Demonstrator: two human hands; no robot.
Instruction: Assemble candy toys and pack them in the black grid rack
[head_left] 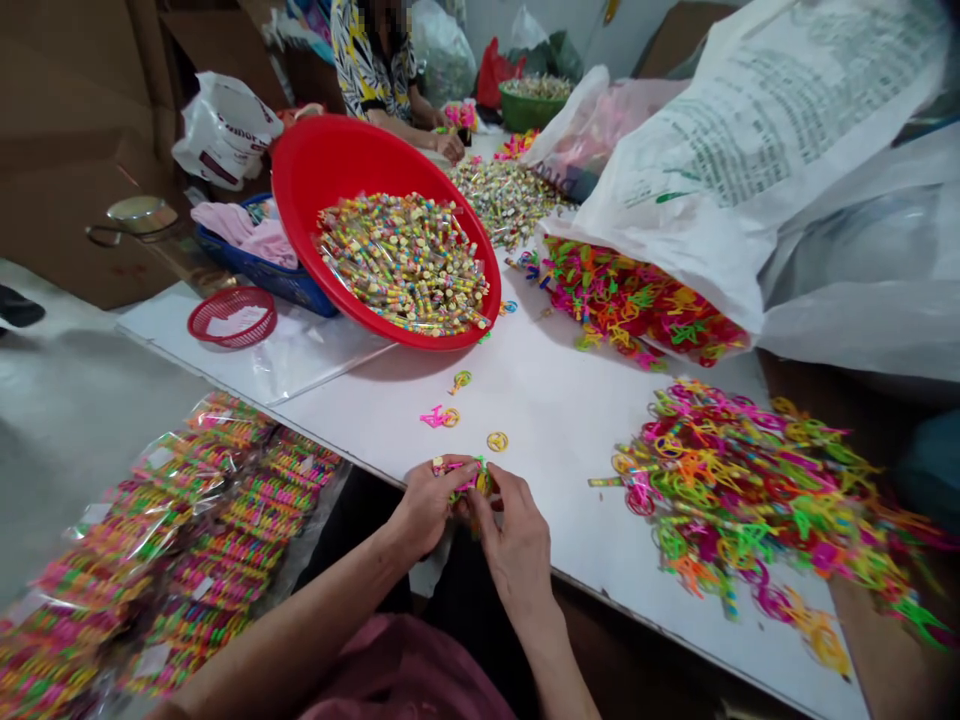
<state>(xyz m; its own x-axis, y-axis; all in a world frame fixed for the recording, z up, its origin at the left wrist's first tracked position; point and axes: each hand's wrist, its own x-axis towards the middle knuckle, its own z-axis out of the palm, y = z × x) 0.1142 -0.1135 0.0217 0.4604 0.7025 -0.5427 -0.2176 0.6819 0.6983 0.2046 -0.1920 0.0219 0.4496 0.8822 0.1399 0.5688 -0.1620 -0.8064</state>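
Note:
Both hands meet at the table's near edge. My left hand [429, 508] is closed on small colourful plastic pieces [465, 478], pink, green and yellow, its thumb lying over them. From the right, my right hand [516, 525] pinches the same pieces with thumb and fingers. Fingers partly hide their shapes. Just beyond the hands lie a yellow ring piece [497, 441], a pink piece [433, 417] with a yellow ring, and a green-yellow piece [461, 380].
A tilted red basin [300, 190] holds many patterned tubes. Right of it, a white sack [675, 170] spills colourful plastic pieces. Another pile [727, 480] covers the table's right side. Packed bags [172, 520] lie lower left. Another person's hand [450, 147] is at the far end.

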